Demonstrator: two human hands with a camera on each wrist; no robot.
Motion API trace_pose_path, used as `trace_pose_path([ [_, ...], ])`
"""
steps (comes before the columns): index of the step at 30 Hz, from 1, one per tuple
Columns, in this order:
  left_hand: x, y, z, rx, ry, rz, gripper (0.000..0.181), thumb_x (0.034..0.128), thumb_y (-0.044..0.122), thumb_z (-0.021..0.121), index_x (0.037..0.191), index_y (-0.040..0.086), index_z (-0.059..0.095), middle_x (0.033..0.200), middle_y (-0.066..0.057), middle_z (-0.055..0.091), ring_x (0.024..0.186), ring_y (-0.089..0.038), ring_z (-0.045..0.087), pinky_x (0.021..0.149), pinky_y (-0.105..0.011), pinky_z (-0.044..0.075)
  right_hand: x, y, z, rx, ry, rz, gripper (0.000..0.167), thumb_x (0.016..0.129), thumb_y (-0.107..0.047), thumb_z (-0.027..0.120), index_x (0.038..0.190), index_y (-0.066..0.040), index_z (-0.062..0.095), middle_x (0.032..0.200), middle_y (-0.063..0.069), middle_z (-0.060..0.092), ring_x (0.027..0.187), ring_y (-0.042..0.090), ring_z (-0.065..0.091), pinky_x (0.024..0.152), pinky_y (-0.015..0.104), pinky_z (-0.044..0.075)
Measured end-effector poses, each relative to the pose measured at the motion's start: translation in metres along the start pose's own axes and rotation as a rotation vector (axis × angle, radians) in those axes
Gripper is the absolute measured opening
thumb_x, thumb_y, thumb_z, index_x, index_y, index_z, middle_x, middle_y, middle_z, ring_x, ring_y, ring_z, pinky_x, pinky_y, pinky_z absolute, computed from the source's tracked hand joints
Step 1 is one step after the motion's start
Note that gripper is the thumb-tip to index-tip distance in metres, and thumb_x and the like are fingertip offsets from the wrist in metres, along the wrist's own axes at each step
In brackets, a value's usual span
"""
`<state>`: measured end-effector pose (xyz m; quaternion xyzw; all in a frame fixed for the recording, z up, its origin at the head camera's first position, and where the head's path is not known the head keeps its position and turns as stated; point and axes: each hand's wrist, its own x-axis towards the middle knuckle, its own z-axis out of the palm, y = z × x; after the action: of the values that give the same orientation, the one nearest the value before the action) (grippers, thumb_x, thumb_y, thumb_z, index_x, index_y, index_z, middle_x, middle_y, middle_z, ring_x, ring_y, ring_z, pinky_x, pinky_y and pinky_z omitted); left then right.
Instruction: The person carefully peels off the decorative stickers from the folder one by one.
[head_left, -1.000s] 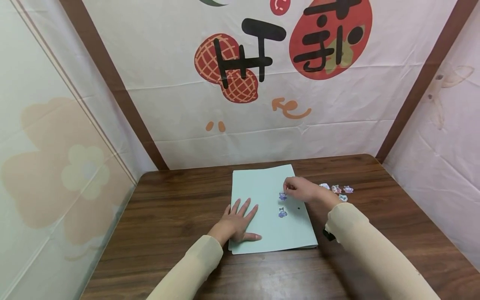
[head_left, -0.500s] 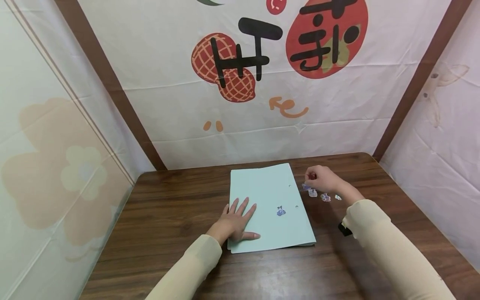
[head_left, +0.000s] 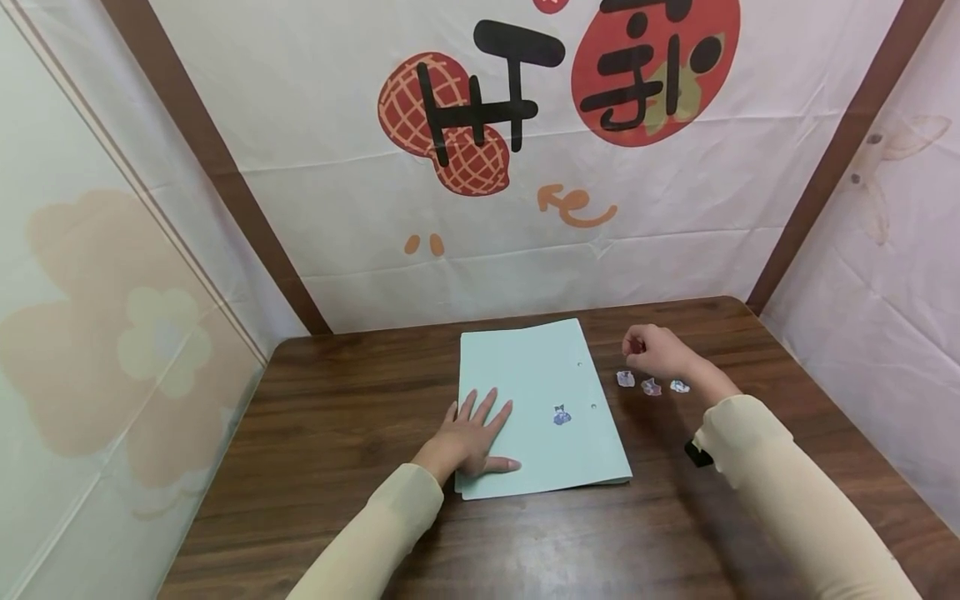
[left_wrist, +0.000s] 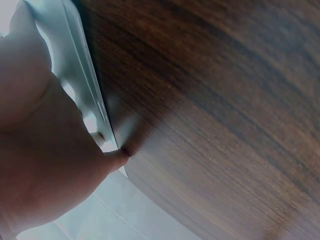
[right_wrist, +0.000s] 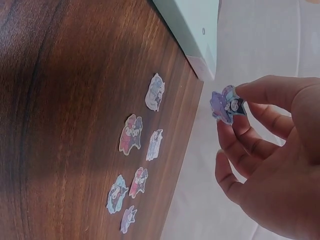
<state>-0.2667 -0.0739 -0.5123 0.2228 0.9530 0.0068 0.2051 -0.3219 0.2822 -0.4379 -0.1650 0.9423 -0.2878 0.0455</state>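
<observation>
My left hand (head_left: 468,443) lies on a pale mint folder (head_left: 519,360), fingers spread, with its heel at the folder's left edge. One purple cartoon sticker (head_left: 562,415) is on the folder, right of that hand. Beyond the folder's right edge, my right hand (head_left: 660,352) is raised above the table. In the right wrist view it pinches a purple cartoon sticker (right_wrist: 221,106) between thumb and fingertips; the head view hides this piece. Several loose stickers lie on the wood below, among them a pink and dark one (right_wrist: 131,134) and a light blue one (right_wrist: 117,194).
The brown wooden table (head_left: 345,417) runs up to a white printed cloth (head_left: 345,225) at the back. More cloth hangs at both sides. Two small rivet-like dots mark the folder's right side. A black strap (head_left: 698,453) sits at my right wrist.
My right hand has moved right, from above the folder to above the loose stickers. The purple sticker seen over the folder at its fingertips has left that spot. My left hand has stayed put.
</observation>
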Motion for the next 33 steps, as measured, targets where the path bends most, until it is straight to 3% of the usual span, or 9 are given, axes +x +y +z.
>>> trace_pose_path([
  [11,-0.0014,0.0020,-0.0031,0.004,0.001,0.001,0.100,0.0909,0.080,0.047,0.166,0.031,0.003,0.173,-0.003,-0.011,0.157,-0.037,-0.010,0.123,-0.061,0.000,0.0003,0.0029,0.0017,-0.002,-0.004,-0.008,0.008,0.095,-0.006,0.067,0.088,-0.003,0.069,0.080,0.006,0.061,0.072,0.019,0.053,0.064,0.034,0.046],
  [20,0.0007,0.0013,-0.0018,0.021,-0.007,-0.006,0.100,0.0911,0.079,0.048,0.166,0.031,0.002,0.173,-0.003,-0.012,0.157,-0.035,-0.011,0.123,-0.060,-0.001,0.0003,0.0078,-0.0023,-0.029,-0.001,0.010,0.015,0.099,-0.010,0.065,0.097,0.001,0.075,0.082,0.014,0.069,0.067,0.017,0.056,0.060,0.033,0.047],
  [33,0.0045,-0.0013,0.0021,0.029,-0.001,-0.002,0.102,0.0900,0.081,0.047,0.166,0.031,0.002,0.172,-0.003,-0.013,0.157,-0.036,-0.011,0.123,-0.061,-0.001,0.0010,0.0011,0.0001,-0.019,0.013,0.009,0.004,0.094,-0.003,0.066,0.091,-0.003,0.068,0.082,0.008,0.061,0.075,0.022,0.055,0.065,0.034,0.047],
])
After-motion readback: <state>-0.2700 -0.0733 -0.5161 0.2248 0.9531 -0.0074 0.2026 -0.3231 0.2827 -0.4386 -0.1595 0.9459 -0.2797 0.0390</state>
